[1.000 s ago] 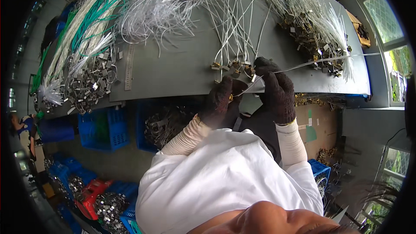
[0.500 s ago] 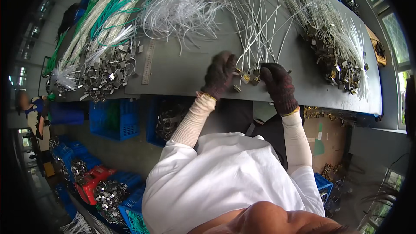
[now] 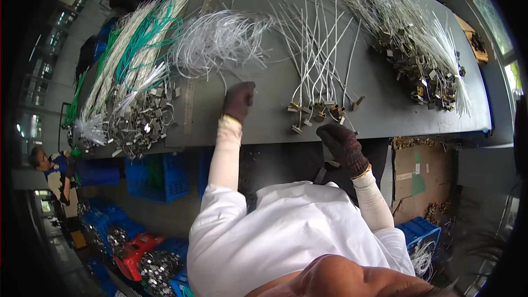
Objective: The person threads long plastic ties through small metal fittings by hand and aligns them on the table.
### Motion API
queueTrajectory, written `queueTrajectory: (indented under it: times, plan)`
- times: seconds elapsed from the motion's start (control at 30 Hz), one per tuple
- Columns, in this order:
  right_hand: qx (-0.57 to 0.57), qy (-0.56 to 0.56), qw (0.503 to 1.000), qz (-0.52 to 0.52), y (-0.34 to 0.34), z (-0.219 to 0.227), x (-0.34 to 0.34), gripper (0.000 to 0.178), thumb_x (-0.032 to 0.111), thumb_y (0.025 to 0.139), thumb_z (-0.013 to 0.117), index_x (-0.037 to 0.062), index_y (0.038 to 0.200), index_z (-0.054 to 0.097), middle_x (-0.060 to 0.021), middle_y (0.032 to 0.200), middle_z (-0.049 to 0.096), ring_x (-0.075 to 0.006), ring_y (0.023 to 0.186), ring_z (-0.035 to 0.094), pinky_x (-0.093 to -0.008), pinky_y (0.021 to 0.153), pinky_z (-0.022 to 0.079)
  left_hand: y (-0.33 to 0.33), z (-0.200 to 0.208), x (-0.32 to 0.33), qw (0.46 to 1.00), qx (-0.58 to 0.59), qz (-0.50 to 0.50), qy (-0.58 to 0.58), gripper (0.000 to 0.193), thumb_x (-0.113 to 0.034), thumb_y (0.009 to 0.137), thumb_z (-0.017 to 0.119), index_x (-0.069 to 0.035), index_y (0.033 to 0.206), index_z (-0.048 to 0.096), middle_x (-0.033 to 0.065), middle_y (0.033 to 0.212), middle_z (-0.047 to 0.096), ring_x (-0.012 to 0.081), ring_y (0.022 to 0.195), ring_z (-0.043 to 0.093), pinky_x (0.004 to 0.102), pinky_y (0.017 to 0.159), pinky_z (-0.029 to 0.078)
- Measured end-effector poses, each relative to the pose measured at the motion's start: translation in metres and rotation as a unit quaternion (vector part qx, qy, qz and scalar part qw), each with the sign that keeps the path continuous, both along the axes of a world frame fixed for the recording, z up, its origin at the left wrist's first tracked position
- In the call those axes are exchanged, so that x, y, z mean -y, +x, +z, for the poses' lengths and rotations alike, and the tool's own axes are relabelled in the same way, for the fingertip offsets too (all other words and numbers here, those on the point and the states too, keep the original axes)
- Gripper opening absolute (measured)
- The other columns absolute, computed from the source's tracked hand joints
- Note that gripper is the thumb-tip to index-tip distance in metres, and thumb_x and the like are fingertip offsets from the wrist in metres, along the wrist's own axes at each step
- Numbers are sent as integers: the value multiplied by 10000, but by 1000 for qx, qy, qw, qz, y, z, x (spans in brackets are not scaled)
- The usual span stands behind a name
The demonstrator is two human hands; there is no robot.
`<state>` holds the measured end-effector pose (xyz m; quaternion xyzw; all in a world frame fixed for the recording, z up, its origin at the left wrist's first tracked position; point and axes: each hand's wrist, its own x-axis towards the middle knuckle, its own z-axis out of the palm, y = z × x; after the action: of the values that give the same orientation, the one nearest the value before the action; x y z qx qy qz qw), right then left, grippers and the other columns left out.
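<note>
My left hand (image 3: pixel 240 102), in a dark knitted glove, is over the grey table with its fingers curled in. It is near the pile of clear plastic strands (image 3: pixel 217 44); whatever it may hold is hidden. My right hand (image 3: pixel 344 146), gloved alike, is at the table's front edge with fingers bent and pressed together, and I cannot make out anything in them. Just beyond it lies a loose group of pale wires (image 3: pixel 319 60), fanned away from me. Small metal blocks (image 3: pixel 320 114) sit on their near ends, several of them brassy.
At the left lie bundles of white and green wires (image 3: pixel 148 49) with metal blocks (image 3: pixel 140 124), beside a ruler strip (image 3: pixel 189 107). Another large wire bundle (image 3: pixel 407 33) is at the right. Blue crates (image 3: pixel 157 179) stand below the table, and a person (image 3: pixel 58 170) is at far left.
My left hand has moved left, away from the metal blocks toward the clear strands. My right hand has drawn back to the table's edge. The loose wires now lie uncovered by my hands.
</note>
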<state>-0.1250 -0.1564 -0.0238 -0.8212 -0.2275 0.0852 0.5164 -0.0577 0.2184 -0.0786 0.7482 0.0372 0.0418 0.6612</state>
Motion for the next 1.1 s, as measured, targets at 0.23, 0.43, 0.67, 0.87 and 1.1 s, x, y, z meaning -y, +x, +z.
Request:
queueTrajectory:
  times: [0.23,0.43,0.67,0.87,1.1]
  plan:
    - [13,65,996,-62,-3,25,-34,352,94,930,653,61,1280,629,-123,1158,700,-286,1020,676,-393,907,526,-70,77,139,986,1,-29,-164,181,-206,962,649,-29,979,621,36,825,614,126,674,598,252,605,513]
    - [170,-27,984,-47,-7,30,10,331,268,957,595,128,1253,637,-129,1097,694,-348,954,670,-422,840,543,-38,135,190,957,-118,-55,-259,168,-170,966,652,-13,1013,615,48,857,655,119,670,604,237,582,489]
    - [-85,28,986,-142,-17,83,99,311,246,982,604,59,1226,651,-117,938,706,-210,787,682,-349,695,554,19,165,309,973,-13,-205,-105,189,-217,983,649,-32,950,633,12,804,625,85,690,567,246,632,464]
    - [-99,443,842,-291,-34,70,192,388,352,1034,538,21,1204,648,-90,884,698,-123,626,593,-256,585,478,83,138,423,944,158,-273,100,385,-275,935,703,12,1177,618,136,1041,639,206,909,666,343,799,535]
    - [-79,579,749,-313,-60,59,229,365,323,976,592,14,1162,649,-98,916,657,-165,743,597,-264,686,465,137,81,476,859,332,-153,358,449,-305,870,735,-85,1242,615,166,1102,667,360,981,646,440,856,520]
